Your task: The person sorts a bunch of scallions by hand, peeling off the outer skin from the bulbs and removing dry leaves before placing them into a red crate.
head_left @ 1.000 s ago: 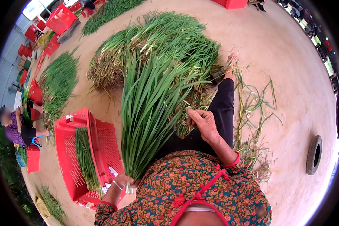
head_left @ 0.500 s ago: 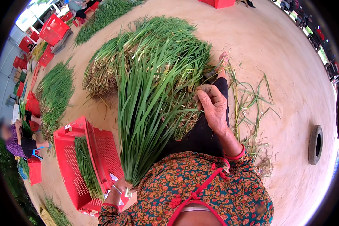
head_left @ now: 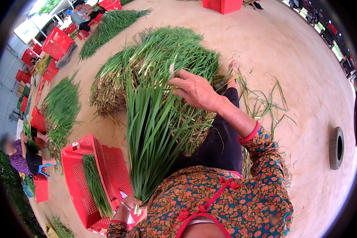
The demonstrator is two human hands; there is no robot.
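My left hand [head_left: 131, 203] is closed round the white stem ends of a large bunch of garlic chives [head_left: 148, 146], low beside my waist. From there the long green leaves fan out forward, across my left leg. My right hand [head_left: 196, 90] is over the far, upper end of this bunch, its fingers apart and partly bent among the leaf tips. A small whitish piece shows by its fingertips; what it is I cannot make out. Just beyond lies a big heap of garlic chives [head_left: 174, 43], its root ends brown and dry at the left.
A red perforated crate [head_left: 83, 186] at my left holds a bundle of chives. Loose leaves [head_left: 265, 99] litter the floor right of my leg. A tyre [head_left: 336, 148] stands far right. More heaps [head_left: 61, 107], red crates [head_left: 56, 43] and two seated people are at the left and far left.
My right hand has moved forward and left, from above my right leg to the leaf tips, and its fingers have come apart. The left hand keeps its hold on the bunch.
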